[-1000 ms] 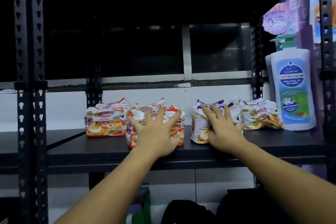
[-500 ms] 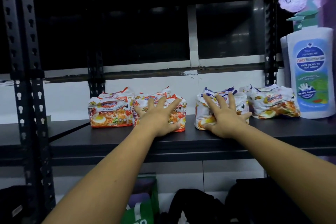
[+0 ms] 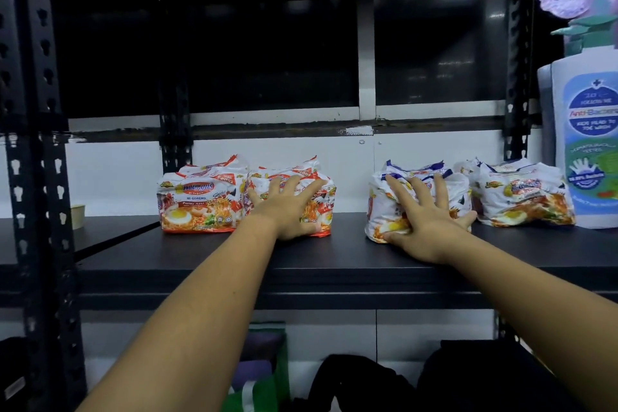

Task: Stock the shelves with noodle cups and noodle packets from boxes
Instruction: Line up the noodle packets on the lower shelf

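Several noodle packet bundles stand in a row on the black shelf (image 3: 334, 254). My left hand (image 3: 284, 207) presses flat, fingers spread, on the front of a red-and-white bundle (image 3: 321, 191), which sits against another red-and-white bundle (image 3: 197, 201) to its left. My right hand (image 3: 424, 214) presses with straight spread fingers on a blue-and-white bundle (image 3: 384, 207). A further bundle (image 3: 525, 197) stands apart to the right of it.
A large white pump bottle (image 3: 585, 144) stands at the shelf's right end. Black slotted uprights (image 3: 33, 177) frame the left side. A small pale cup (image 3: 77, 216) sits at far left. Dark bags (image 3: 361, 385) and a green bag (image 3: 264, 388) lie below the shelf.
Both hands have pushed their bundles further back on the shelf; the left bundle now sits against its neighbour. The view has shifted closer.
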### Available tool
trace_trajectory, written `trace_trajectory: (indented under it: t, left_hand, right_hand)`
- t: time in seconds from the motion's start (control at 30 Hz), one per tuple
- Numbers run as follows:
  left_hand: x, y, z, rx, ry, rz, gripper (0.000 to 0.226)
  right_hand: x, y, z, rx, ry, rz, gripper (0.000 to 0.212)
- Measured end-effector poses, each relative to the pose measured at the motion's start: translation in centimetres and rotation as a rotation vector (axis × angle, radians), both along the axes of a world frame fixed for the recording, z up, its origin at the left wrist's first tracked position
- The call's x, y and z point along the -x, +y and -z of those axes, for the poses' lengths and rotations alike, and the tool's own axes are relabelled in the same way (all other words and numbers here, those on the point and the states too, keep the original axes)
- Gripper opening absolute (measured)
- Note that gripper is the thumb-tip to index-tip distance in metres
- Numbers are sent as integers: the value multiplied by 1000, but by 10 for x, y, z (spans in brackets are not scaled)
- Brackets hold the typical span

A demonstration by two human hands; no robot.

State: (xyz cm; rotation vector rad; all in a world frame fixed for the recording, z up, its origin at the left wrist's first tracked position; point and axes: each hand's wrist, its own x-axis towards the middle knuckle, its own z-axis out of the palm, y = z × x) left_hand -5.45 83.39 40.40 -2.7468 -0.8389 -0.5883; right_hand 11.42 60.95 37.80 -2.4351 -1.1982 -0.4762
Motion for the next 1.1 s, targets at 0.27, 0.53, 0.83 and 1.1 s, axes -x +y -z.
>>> trace_trajectory:
  t: [0.27, 0.53, 0.83, 1.1]
  left_hand:
    - [-14, 18, 1, -7, -29, -25, 95]
    - [-23, 32, -3, 8, 0, -38, 100]
    - [-29, 37, -3, -1, 0, -56, 102]
    - [-23, 26, 1, -128, -78, -53, 102]
  right_hand:
    - [-7, 4, 0, 12, -16, 6, 99]
    - [-11, 8, 0, 8, -27, 6, 98]
    - [-14, 10, 1, 4, -38, 8, 98]
    - [-11, 9, -1, 1, -66, 4, 99]
